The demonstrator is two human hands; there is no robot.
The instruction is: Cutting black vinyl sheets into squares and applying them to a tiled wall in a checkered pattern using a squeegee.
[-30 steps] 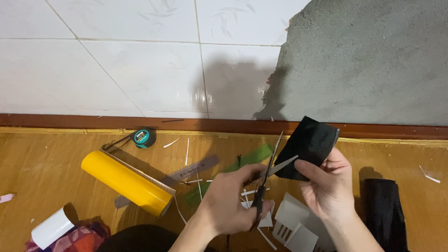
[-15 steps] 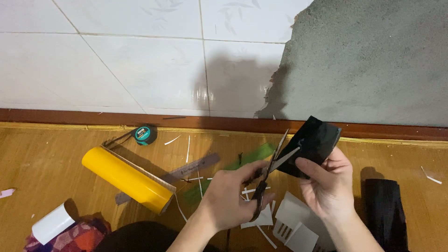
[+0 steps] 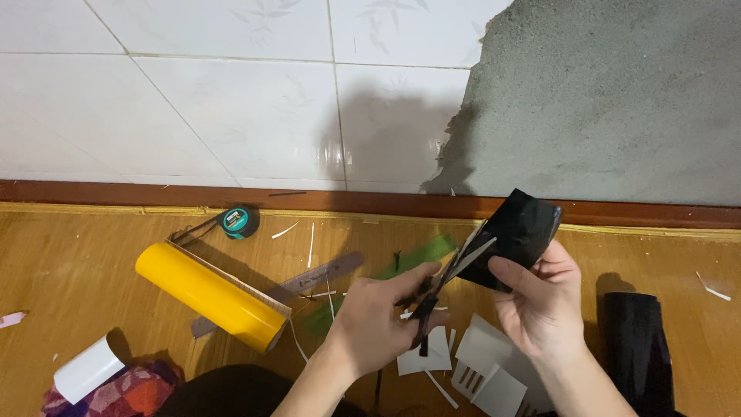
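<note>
While left hand [image 3: 370, 328] grips scissors [image 3: 448, 282], blades parted at the black sheet [image 3: 517, 232] edge, right hand [image 3: 540, 305] fingers pinch that sheet above the floor [image 3: 93, 255], near yellow roll [image 3: 208, 295].

The scissors [image 3: 451, 282] blades have advanced into the black sheet [image 3: 515, 235] held by the right hand [image 3: 540, 305]; the sheet sits slightly higher.

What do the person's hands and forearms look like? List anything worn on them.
Both are bare: the left hand and right hand wear no gloves, rings or watch, and no sleeves cover the forearms as far as the frame shows. Nails look short and unpainted.
</note>
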